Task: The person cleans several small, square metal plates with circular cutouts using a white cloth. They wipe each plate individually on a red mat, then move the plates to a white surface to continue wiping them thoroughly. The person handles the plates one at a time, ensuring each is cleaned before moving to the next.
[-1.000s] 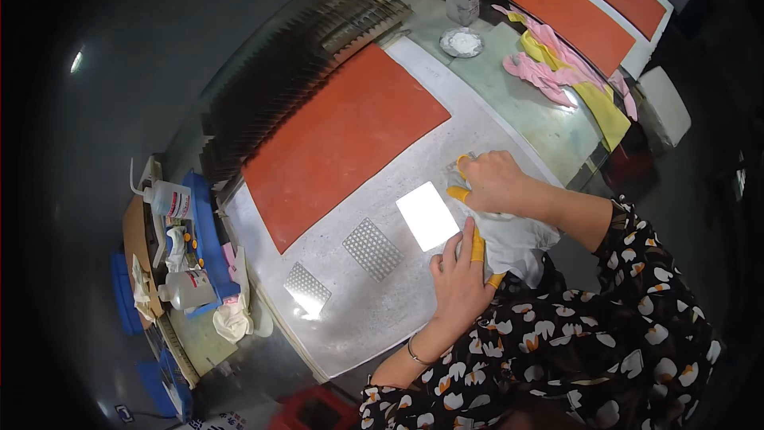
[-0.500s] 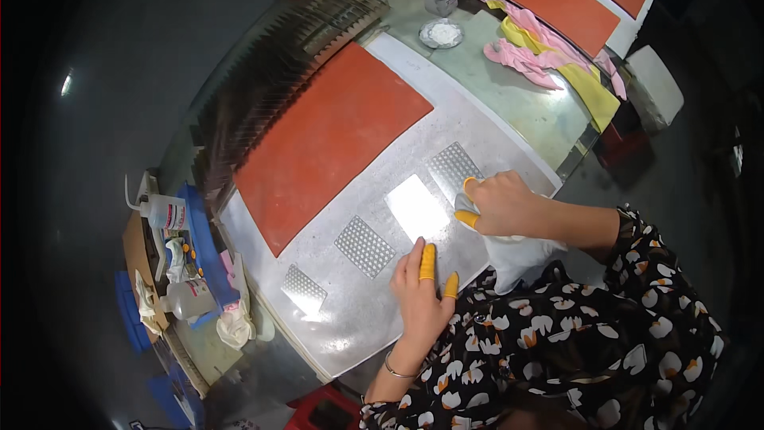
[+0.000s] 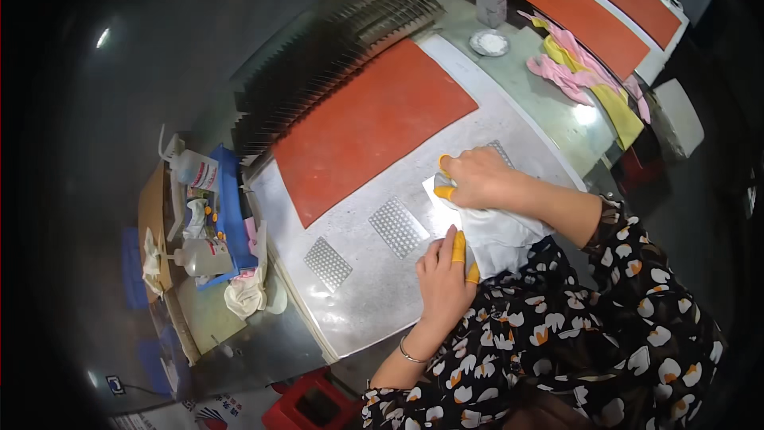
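Note:
My right hand (image 3: 481, 177), with yellow finger cots, grips a bunched white cloth (image 3: 509, 239) and presses it over a small shiny rectangular plate (image 3: 434, 193). Part of this plate is hidden under hand and cloth. My left hand (image 3: 444, 283), also wearing yellow finger cots, rests with fingers stretched out at the plate's near edge, holding nothing. To its left lie two dotted metallic-looking plates, a nearer-centre one (image 3: 398, 227) and one farther left (image 3: 328, 265). Another dotted plate (image 3: 500, 152) shows partly behind my right hand. All lie on a white sheet (image 3: 374, 314).
Beyond the plates lies an orange-red mat (image 3: 374, 127), with a dark comb-like rack (image 3: 334, 56) behind. A blue tray (image 3: 229, 215) and squeeze bottle (image 3: 195, 169) stand left. A capped bottle (image 3: 491, 1), small dish (image 3: 489, 43) and pink-yellow cloths (image 3: 569, 72) are far right.
My right hand has moved left with the white cloth, from the rightmost dotted plate onto the shiny plate. My left hand stays near that plate's edge. The whole view has shifted.

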Tool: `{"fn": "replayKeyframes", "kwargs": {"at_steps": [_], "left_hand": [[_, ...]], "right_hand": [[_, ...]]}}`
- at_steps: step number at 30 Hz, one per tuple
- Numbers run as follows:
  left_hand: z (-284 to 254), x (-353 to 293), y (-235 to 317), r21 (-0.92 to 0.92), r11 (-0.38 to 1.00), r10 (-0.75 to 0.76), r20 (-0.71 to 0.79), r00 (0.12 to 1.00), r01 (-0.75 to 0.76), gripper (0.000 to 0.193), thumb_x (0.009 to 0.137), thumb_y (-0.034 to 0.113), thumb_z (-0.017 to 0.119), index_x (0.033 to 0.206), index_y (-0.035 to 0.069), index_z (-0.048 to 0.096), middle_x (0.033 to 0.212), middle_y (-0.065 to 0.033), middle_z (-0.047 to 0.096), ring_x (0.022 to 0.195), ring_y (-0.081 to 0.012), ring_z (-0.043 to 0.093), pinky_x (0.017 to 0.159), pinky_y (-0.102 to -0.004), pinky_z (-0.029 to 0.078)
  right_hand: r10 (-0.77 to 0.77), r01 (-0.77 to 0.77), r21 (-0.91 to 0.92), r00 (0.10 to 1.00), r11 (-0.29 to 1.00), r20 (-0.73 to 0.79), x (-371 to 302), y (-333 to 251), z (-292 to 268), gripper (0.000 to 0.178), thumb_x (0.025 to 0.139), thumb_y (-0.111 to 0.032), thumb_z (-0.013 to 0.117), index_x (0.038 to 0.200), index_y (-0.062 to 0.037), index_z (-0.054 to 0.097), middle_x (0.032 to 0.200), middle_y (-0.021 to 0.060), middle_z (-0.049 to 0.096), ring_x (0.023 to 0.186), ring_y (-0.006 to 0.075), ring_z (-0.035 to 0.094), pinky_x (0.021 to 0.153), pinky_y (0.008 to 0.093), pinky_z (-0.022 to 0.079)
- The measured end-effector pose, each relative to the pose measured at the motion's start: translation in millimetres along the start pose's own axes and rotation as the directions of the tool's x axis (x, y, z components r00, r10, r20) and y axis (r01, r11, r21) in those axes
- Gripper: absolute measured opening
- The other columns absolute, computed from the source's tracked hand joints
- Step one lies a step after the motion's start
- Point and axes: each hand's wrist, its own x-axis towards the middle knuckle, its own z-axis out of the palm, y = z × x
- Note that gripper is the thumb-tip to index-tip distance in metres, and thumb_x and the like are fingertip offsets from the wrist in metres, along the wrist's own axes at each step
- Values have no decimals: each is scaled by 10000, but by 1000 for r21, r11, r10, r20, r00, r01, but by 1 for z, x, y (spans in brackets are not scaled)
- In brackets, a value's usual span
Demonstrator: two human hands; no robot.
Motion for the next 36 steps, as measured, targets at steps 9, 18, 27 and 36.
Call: {"fn": "replayKeyframes", "kwargs": {"at_steps": [9,18,27,36], "left_hand": [[6,-7,-5,-4,1000,-11,-12,1000,11,366,663,134,649,979,-41,590,1314,-160,446,1133,-268,431,840,-405,329],[-7,-25,-22,-312,945,97,-35,995,-103,445,678,39,640,1094,-71,525,1361,-186,380,1175,-330,420,912,-429,347],[-31,-53,-45,-92,985,-158,-150,976,146,467,720,115,675,1141,-26,528,1273,-117,487,1103,-326,456,920,-416,356],[-26,-57,-48,-9,993,-114,-151,982,114,410,714,90,617,1092,-53,550,1260,-146,493,1111,-317,459,911,-424,354]], "right_hand": [[83,-82,-13,994,997,71,13,-18,19,284,728,-230,623,865,18,603,795,203,651,774,346,646,684,421,499],[3,-4,25,998,1000,60,-28,-18,31,422,785,-390,613,816,30,585,643,208,623,640,372,634,609,454,485],[-131,158,-62,940,985,313,-63,-27,20,391,772,-352,626,836,31,581,669,206,630,640,359,637,605,438,494],[-174,176,-19,983,984,53,54,-90,39,410,773,-389,614,862,11,608,746,204,645,741,371,631,666,449,483]]}}
